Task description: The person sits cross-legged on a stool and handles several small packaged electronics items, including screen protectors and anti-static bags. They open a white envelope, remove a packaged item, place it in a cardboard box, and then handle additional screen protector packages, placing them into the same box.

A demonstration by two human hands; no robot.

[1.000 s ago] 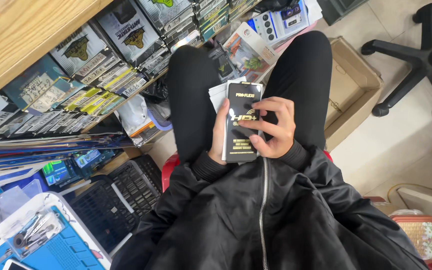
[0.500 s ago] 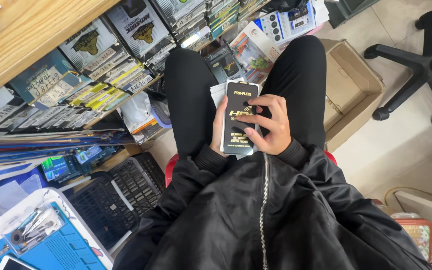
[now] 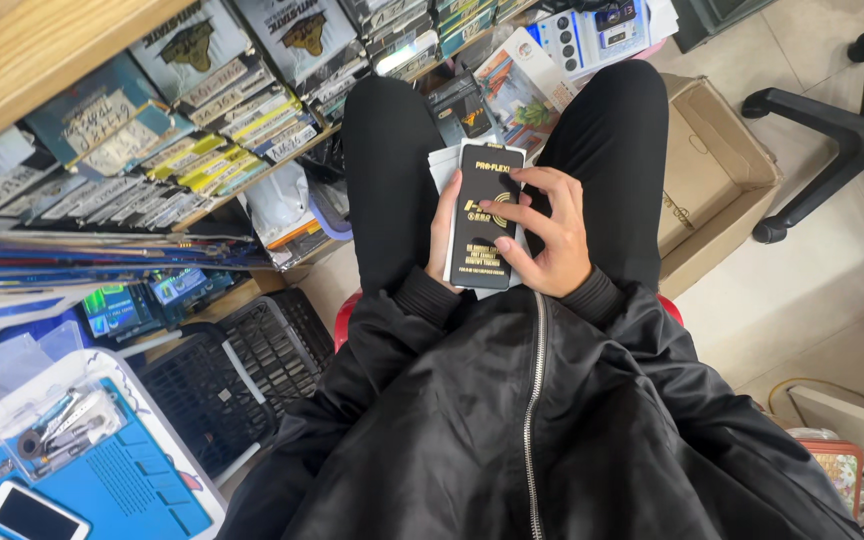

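The flat black package (image 3: 479, 215), with a few pale ones stacked behind it, is held over the lap between the knees of the seated person, and against the earlier views it sits a little higher and squarer to the camera, the whole scene having slid slightly as the head moved; the grip itself looks unchanged, so the package is still being handled rather than put down. The left hand (image 3: 442, 235) is wrapped along the package's left edge with its fingers hidden behind, clamped on it as far as can be seen. The right hand (image 3: 542, 240) closes on the right edge, with a fingertip laid across the front face. To the left, the shelf edge (image 3: 282, 165) crowded with boxed packages comes close to the left knee, and a black crate (image 3: 252, 370) stands just below it, so room there is tight. To the right a cardboard box (image 3: 712, 170) stands beside the right leg, with open floor (image 3: 812, 300) beyond it toward the chair base (image 3: 852, 120).
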